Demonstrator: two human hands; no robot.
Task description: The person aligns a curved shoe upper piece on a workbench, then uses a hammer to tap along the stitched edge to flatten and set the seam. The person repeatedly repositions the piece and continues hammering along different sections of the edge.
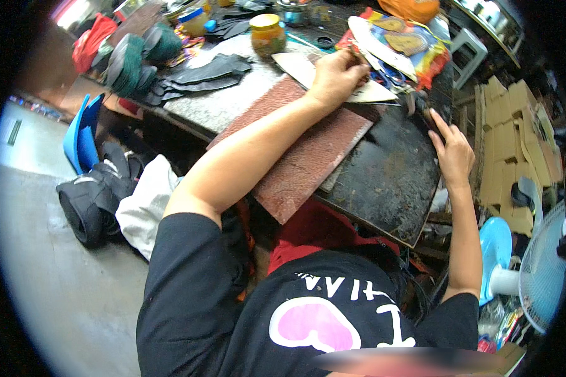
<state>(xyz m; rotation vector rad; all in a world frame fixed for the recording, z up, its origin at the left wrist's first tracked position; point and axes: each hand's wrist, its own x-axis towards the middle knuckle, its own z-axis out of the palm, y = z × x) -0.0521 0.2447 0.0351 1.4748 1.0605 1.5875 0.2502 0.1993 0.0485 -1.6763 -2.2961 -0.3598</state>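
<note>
My left hand (pixel 338 74) is closed, its curled fingers on a long pale sole-shaped piece (pixel 376 94). That piece extends from both sides of the hand, and the fingers cover its middle. Under my left forearm lies a reddish-brown rough-textured board (pixel 317 157), its near corner jutting past the table edge. At the right side of the table, my right hand (pixel 454 151) is closed around a dark-handled tool with a grey metal head (pixel 411 104). The tool's head is near the right tip of the pale piece; the two look apart.
Yellow-lidded jar (pixel 267 34) and black cut pieces (pixel 207 74) are on the worktable (pixel 396 182). Beyond my left hand, more soles (pixel 407 43) rest on colourful plastic. Stacked cardboard (pixel 506 144) and a fan (pixel 544 270) stand right; a blue plastic stool (pixel 82 138) left.
</note>
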